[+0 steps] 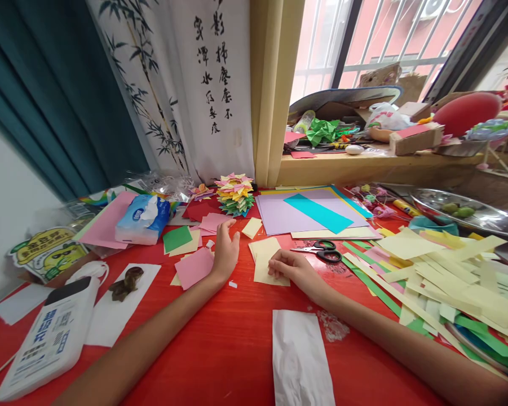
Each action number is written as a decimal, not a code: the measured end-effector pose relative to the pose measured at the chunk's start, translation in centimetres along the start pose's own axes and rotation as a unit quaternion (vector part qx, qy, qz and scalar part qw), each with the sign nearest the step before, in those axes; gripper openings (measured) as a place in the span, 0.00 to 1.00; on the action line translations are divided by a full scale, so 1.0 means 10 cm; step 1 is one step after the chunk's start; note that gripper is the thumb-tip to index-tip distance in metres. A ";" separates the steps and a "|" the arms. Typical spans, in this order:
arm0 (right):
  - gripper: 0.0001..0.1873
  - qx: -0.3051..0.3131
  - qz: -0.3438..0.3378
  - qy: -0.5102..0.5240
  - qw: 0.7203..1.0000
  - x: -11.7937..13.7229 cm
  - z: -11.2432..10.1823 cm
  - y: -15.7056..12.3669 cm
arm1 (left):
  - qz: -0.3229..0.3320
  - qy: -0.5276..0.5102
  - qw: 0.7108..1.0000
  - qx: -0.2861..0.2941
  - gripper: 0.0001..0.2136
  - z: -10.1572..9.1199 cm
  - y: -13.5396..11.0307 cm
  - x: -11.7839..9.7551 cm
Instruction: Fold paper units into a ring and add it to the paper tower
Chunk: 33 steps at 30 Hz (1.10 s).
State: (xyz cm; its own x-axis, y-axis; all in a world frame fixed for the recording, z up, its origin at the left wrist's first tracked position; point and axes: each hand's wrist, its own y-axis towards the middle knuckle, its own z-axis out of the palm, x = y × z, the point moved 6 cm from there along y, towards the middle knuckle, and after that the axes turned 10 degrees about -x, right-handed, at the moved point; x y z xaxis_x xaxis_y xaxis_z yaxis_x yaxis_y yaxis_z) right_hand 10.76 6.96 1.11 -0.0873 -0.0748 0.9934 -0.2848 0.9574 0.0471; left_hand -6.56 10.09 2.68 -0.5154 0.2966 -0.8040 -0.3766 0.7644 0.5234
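My left hand (225, 248) lies flat on the red table (220, 338), fingers stretched out, its heel touching a pink paper square (193, 268). My right hand (291, 265) rests with curled fingers on a pale yellow paper square (265, 255), pressing its lower right part. Black-handled scissors (323, 251) lie just right of that hand. A small yellow square (252, 227) lies beyond my left fingertips.
A stack of folded coloured paper (235, 194) stands at the back. Purple and teal sheets (313, 213) lie behind the scissors. A heap of yellow and green strips (444, 270) fills the right. Tissue pack (142, 219), white bottle (53, 337) and white paper (301, 361) are near.
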 end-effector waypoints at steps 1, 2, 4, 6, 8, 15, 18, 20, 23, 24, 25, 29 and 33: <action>0.11 -0.020 0.005 0.011 1.000 0.00 -0.03 0.00 | 0.019 0.017 1.000 0.001 0.12 -0.01 -0.02 -0.06; 0.11 -0.047 0.005 0.022 0.999 0.00 -0.07 0.00 | 0.042 0.028 0.999 0.015 0.12 0.00 -0.04 -0.12; 0.12 -0.103 -0.003 0.044 0.994 -0.01 -0.17 0.01 | 0.109 0.037 0.989 0.096 0.10 0.08 -0.12 -0.25; 0.13 -0.151 -0.018 0.068 0.986 -0.03 -0.26 0.02 | 0.199 0.060 0.956 0.208 0.08 0.20 -0.26 -0.37; 0.13 -0.184 -0.023 0.089 0.979 -0.07 -0.32 0.04 | 0.271 0.101 0.916 0.277 0.09 0.29 -0.38 -0.42; 0.12 -0.172 -0.021 0.097 0.980 -0.08 -0.30 0.06 | 0.285 0.170 0.890 0.312 0.18 0.37 -0.45 -0.35; 0.11 -0.167 -0.017 0.092 0.982 -0.07 -0.29 0.05 | 0.267 0.162 0.895 0.319 0.17 0.37 -0.43 -0.34; 0.12 -0.163 -0.014 0.087 0.983 -0.07 -0.28 0.05 | 0.264 0.148 0.898 0.320 0.13 0.36 -0.42 -0.36; 0.13 -0.160 -0.011 0.082 0.984 -0.08 -0.28 0.05 | 0.243 0.111 0.919 0.292 0.10 0.31 -0.38 -0.38; 0.13 -0.158 -0.012 0.083 0.984 -0.09 -0.27 0.06 | 0.223 0.092 0.932 0.271 0.09 0.28 -0.35 -0.38; 0.12 -0.157 -0.014 0.085 0.984 -0.09 -0.27 0.06 | 0.197 0.073 0.946 0.247 0.08 0.25 -0.32 -0.38; 0.14 -0.167 -0.025 0.091 0.981 -0.09 -0.27 0.07 | 0.060 0.005 0.987 0.148 0.06 0.10 -0.19 -0.28; 0.15 -0.109 -0.023 0.016 0.994 -0.08 -0.20 0.06 | -0.004 -0.036 0.995 0.098 0.11 0.01 -0.14 -0.21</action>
State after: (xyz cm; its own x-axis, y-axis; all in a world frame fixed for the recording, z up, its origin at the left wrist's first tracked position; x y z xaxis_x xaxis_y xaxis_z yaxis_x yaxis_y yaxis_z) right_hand 12.57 8.20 0.52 -0.0475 -0.1146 0.9923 -0.0736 0.9911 0.1109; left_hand -4.85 8.50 3.62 -0.4534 0.3242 -0.8302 -0.2199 0.8620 0.4567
